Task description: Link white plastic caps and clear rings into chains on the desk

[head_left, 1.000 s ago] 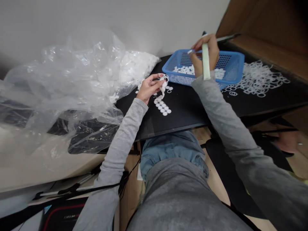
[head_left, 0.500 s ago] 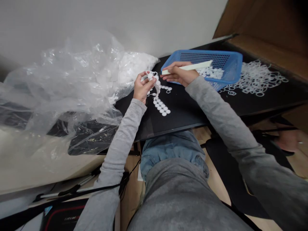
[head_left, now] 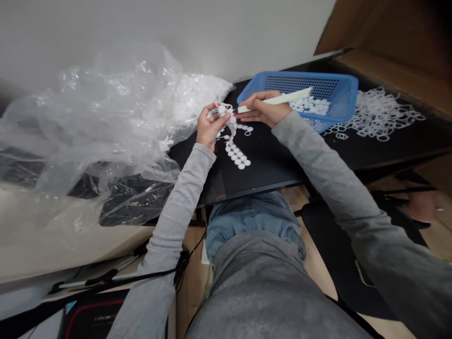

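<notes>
White disc strip (head_left: pixel 231 126) | pinched between fingers of left hand (head_left: pixel 211 126), lower end lying on black desk (head_left: pixel 271 160) | right hand (head_left: pixel 260 109) gripping pale flat stick (head_left: pixel 278 101), tip just beside strip | blue mesh basket (head_left: pixel 348 89) holding loose discs (head_left: pixel 310 104) beyond | white rings (head_left: pixel 379 115) heaped right of basket

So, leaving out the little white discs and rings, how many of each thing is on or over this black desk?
Hands (left hand, right hand): 2
Blue plastic mesh basket: 1
Clear plastic bag: 1
Pale stick-shaped tool: 1
Total: 5
</notes>
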`<state>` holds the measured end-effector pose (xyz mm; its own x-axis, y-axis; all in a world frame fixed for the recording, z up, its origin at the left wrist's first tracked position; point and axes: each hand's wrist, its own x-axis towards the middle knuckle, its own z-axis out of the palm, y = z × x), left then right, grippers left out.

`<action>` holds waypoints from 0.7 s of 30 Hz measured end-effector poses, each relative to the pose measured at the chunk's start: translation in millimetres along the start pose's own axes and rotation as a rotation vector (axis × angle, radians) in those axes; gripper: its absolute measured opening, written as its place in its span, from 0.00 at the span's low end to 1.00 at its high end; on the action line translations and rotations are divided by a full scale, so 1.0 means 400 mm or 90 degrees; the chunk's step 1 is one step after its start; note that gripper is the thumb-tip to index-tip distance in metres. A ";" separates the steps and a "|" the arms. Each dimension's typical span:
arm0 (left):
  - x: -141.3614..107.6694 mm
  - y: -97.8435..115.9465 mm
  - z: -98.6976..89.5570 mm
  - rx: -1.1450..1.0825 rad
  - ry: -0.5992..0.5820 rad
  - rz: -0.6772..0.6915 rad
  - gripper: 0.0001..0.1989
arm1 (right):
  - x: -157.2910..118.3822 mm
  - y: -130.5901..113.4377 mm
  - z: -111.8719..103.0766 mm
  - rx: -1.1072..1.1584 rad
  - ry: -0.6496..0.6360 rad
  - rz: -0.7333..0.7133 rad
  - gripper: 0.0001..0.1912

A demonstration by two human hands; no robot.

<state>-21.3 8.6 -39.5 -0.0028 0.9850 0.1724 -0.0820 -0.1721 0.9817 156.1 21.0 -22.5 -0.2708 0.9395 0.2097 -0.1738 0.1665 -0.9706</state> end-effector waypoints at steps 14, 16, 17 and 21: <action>-0.016 0.009 0.003 0.027 0.005 -0.005 0.23 | -0.006 0.005 0.017 -0.115 0.056 -0.069 0.07; -0.020 0.011 0.008 0.025 0.007 -0.010 0.22 | -0.005 0.012 0.022 -0.191 0.080 -0.123 0.07; -0.022 0.011 0.012 0.026 0.005 -0.015 0.21 | -0.005 0.015 0.023 -0.235 0.096 -0.151 0.07; -0.022 0.013 0.019 0.023 -0.017 -0.051 0.22 | -0.008 0.021 0.021 -0.338 0.133 -0.197 0.06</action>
<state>-14.0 -1.0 -35.3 0.0290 0.9950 0.0952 -0.0447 -0.0938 0.9946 147.8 16.8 -30.4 -0.0846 0.8539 0.5136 0.2914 0.5141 -0.8067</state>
